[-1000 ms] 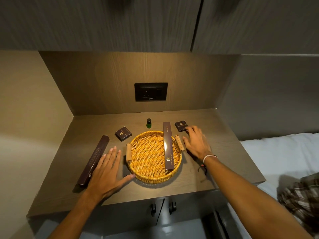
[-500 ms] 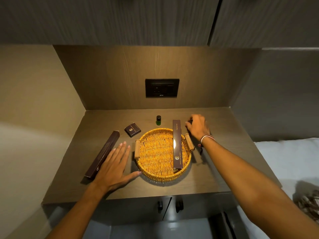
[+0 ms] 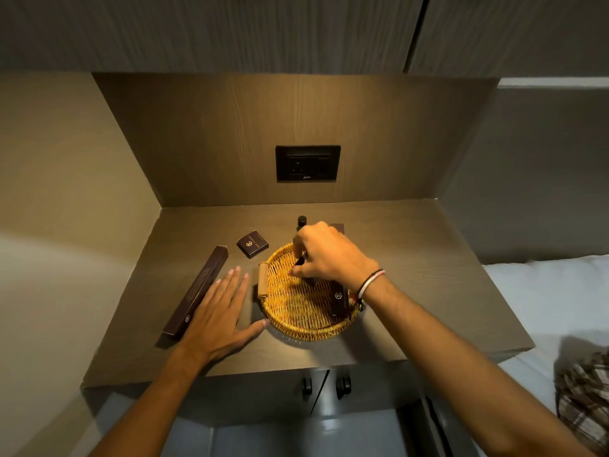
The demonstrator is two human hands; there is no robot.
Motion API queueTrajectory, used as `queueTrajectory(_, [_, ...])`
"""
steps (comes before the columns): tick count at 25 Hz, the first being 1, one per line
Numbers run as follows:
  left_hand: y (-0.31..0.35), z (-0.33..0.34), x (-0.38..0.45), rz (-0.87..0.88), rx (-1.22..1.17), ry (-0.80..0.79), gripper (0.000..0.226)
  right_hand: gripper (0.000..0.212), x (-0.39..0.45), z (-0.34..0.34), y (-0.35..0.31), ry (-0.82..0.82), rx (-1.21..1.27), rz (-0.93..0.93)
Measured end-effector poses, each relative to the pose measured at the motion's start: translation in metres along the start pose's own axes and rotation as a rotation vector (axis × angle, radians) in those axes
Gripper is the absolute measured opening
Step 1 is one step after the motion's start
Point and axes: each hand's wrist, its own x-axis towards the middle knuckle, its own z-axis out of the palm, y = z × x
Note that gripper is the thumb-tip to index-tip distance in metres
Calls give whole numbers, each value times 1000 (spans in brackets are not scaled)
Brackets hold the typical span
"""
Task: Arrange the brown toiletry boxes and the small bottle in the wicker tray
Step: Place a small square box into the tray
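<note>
Your left hand [image 3: 220, 314] lies flat with fingers spread on the counter [image 3: 428, 291], thumb tip touching the near rim of the wicker tray [image 3: 296, 331]. Just outside that hand lies a long brown box [image 3: 197, 290], its long axis running away from you, so this hand is the nearer one for it. Your right hand [image 3: 328, 255] hangs over the tray, fingertips pinched on something small and dark, probably a square box, though it is mostly hidden. Under your wrist a second long box [image 3: 339, 300] lies in the tray. Beyond your left fingertips sits a square box [image 3: 252, 244]; past your right knuckles stands the small bottle [image 3: 301, 222].
</note>
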Motion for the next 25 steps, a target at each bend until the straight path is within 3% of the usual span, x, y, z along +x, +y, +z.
queueTrajectory(3, [-1, 1, 0, 4, 5, 3, 108, 47, -11, 24, -9, -71, -160, -40])
queueTrajectory(8, [-3, 5, 1, -10, 18, 0, 107, 51, -21, 49, -6, -39, -382, -84])
queueTrajectory(14, [-3, 5, 1, -17, -12, -3, 107, 48, -27, 48, 3, -28, -339, -78])
queueTrajectory(16, [-3, 4, 1, -15, -19, -4, 108, 42, -26, 43, 10, 67, -239, -48])
queueTrajectory(19, [-1, 2, 0, -15, -22, -4, 109, 43, -18, 25, 35, 366, -172, 149])
queueTrajectory(20, [-1, 2, 0, -14, -19, -5, 109, 52, -14, 19, 44, 385, -164, 262])
queueTrajectory(22, [-1, 2, 0, -14, -28, -2, 109, 70, -5, 8, 59, 265, -106, 452])
queueTrajectory(25, [-2, 2, 0, -11, -44, 0, 108, 72, 8, 3, 64, 152, 46, 489])
